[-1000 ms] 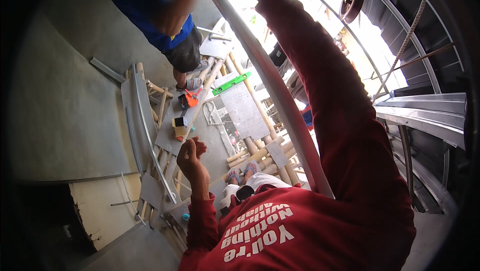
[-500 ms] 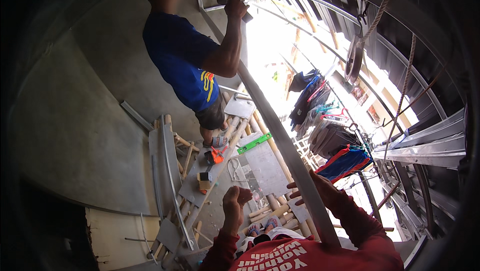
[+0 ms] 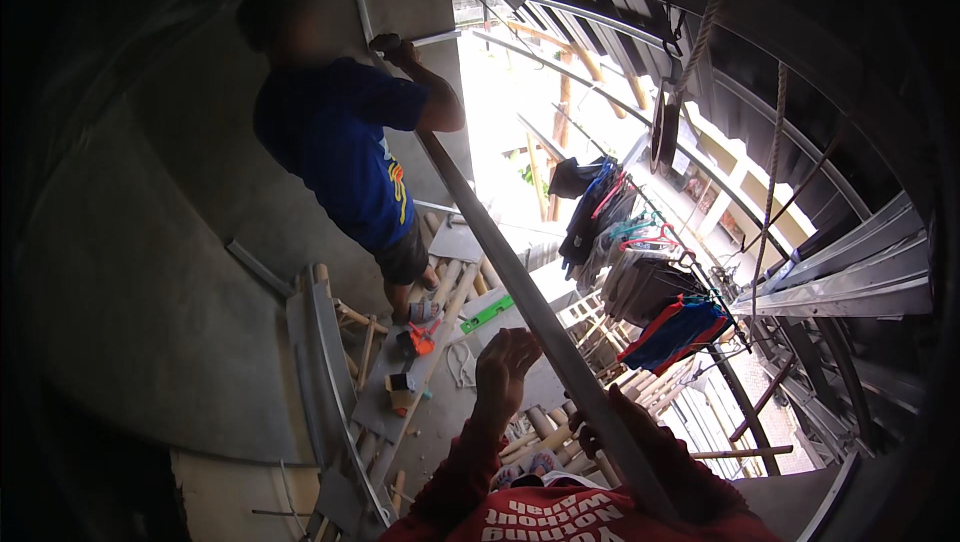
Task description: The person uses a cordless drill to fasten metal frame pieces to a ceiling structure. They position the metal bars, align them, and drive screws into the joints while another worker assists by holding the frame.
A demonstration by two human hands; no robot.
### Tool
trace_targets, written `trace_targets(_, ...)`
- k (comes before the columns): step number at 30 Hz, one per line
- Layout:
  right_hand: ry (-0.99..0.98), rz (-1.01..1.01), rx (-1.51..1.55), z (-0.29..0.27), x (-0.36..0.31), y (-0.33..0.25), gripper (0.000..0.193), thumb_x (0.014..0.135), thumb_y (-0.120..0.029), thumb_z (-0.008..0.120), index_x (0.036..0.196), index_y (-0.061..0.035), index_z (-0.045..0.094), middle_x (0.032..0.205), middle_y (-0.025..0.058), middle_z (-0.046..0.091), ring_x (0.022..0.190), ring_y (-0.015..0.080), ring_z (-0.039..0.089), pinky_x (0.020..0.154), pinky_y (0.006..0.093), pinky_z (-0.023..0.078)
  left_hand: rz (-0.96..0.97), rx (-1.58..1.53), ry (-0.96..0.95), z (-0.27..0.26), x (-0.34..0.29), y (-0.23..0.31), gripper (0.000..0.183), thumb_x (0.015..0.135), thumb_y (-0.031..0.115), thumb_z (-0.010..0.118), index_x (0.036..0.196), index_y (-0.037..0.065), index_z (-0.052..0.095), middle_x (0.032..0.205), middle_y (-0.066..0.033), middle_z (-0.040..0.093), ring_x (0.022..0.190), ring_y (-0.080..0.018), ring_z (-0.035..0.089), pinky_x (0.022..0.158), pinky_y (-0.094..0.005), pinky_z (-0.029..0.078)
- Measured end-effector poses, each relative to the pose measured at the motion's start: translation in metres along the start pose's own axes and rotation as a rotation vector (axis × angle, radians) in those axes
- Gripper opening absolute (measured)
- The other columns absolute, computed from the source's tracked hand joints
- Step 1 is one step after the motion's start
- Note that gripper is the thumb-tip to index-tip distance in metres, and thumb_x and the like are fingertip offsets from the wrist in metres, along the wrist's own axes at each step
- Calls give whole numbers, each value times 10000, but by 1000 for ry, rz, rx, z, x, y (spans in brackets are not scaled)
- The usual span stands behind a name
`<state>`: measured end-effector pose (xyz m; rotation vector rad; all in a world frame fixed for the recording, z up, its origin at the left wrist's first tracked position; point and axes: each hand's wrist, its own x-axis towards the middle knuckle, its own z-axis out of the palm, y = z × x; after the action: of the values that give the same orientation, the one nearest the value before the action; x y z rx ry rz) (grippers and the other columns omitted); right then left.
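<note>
A long grey metal beam (image 3: 520, 292) slants from beside my right shoulder up to the far left. My right hand (image 3: 628, 412) is wrapped round its near part from underneath, with fingertips showing at the left edge. My left hand (image 3: 505, 367) is raised on the beam's other side, holding nothing, its fingers stretched out. Its fingertips are close to the beam's edge; whether they touch I cannot tell. At the far end, a person in a blue shirt (image 3: 330, 142) grips the beam, with a dark tool (image 3: 385, 43) in hand.
Below lies a platform of poles and boards, holding a green spirit level (image 3: 487, 314), an orange-and-black tool (image 3: 420, 340) and a small box (image 3: 400, 394). Clothes (image 3: 650, 292) hang at right. Ropes (image 3: 775, 172) dangle beside metal framing (image 3: 850, 287). A grey wall (image 3: 190, 272) stands left.
My left hand has moved up and right, closer to the beam. The view has shifted, and the beam's far end appears farther left. The other person's arm and tool sit lower.
</note>
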<state>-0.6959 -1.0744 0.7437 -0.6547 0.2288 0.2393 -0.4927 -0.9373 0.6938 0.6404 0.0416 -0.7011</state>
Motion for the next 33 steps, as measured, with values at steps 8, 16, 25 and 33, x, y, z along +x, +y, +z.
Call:
trace_targets(8,99,-63,54,-13,30,29,641,1011,-486,479,1414,8,406,1144,169,627,884,239,643,755,364,539,-114,145,74,-7,-14,-22,345,1031,306,482,1099,12,648,1127,-152,684,1088,-274,621,1019,-446,435)
trace_targets(16,159,-32,194,-33,52,50,525,1029,-395,490,1335,31,471,1051,143,641,830,221,622,711,329,520,-263,365,85,-4,-49,-53,314,1028,315,493,1117,51,639,984,-114,692,745,-214,682,627,-342,574)
trace_targets(25,117,-61,253,-59,58,65,491,1031,-375,489,1306,32,488,1025,136,639,819,217,615,698,322,513,-315,355,26,-4,-59,-63,285,1032,284,498,944,50,634,809,-96,678,635,-224,685,505,-298,538)
trace_targets(33,105,-87,272,-73,60,73,462,1032,-357,489,1280,32,504,1002,129,637,810,214,610,686,316,507,-276,341,-52,-14,-60,-70,261,1034,229,503,940,46,662,822,-86,696,658,-189,673,600,-294,522)
